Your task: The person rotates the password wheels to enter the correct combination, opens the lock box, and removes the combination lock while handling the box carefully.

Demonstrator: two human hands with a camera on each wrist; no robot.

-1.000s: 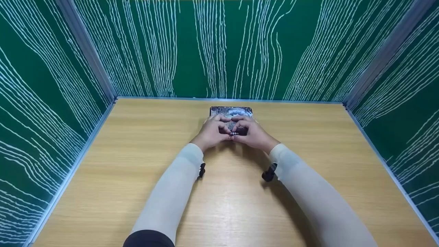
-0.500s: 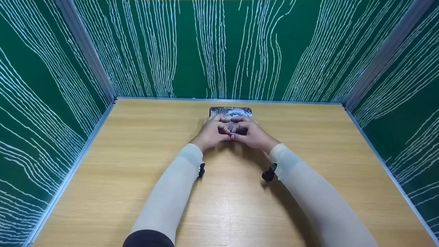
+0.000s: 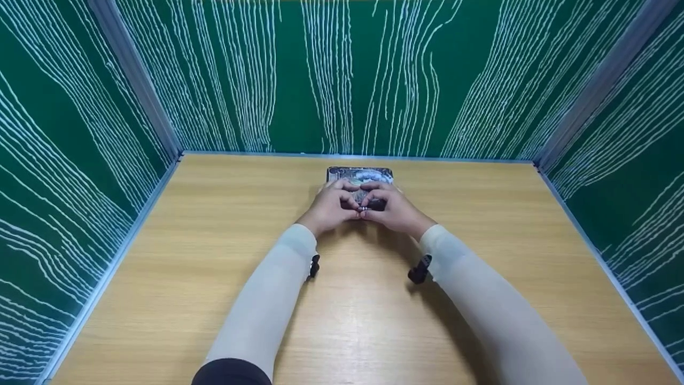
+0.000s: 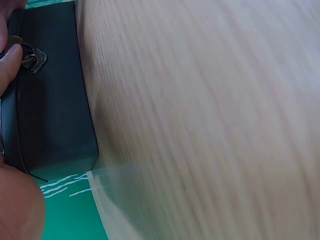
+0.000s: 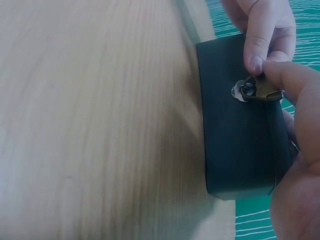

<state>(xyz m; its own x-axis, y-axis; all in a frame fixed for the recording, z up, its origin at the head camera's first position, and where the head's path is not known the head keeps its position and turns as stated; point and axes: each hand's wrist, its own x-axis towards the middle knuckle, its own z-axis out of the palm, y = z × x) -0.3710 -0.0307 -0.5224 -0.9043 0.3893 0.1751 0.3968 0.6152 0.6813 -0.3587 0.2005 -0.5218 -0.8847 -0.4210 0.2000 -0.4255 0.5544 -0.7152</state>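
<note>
A small dark box [image 5: 235,140] with a patterned lid [image 3: 368,174] stands at the far side of the table. On its front is a brass-coloured clasp [image 5: 268,90], its loop at a small metal plate [image 4: 39,62]. My left hand [image 3: 330,207] curls at the box's left side, thumb and a fingertip pinching the clasp. From the other side my right hand [image 3: 396,209] does the same, its thumb almost meeting the left thumb. Both hands' other fingers lie over the lid and hide part of it. The left wrist view cuts off most of the left hand.
The wooden table [image 3: 352,310] spreads out on the near side of the box. Green walls [image 3: 291,80] with white wavy lines enclose its back and sides, joined by grey corner posts [image 3: 136,75]. A dark wrist camera [image 3: 419,269] hangs under the right sleeve.
The fingertips and thumbs shift very slightly at the clasp. The box, arms and hands otherwise keep their places.
</note>
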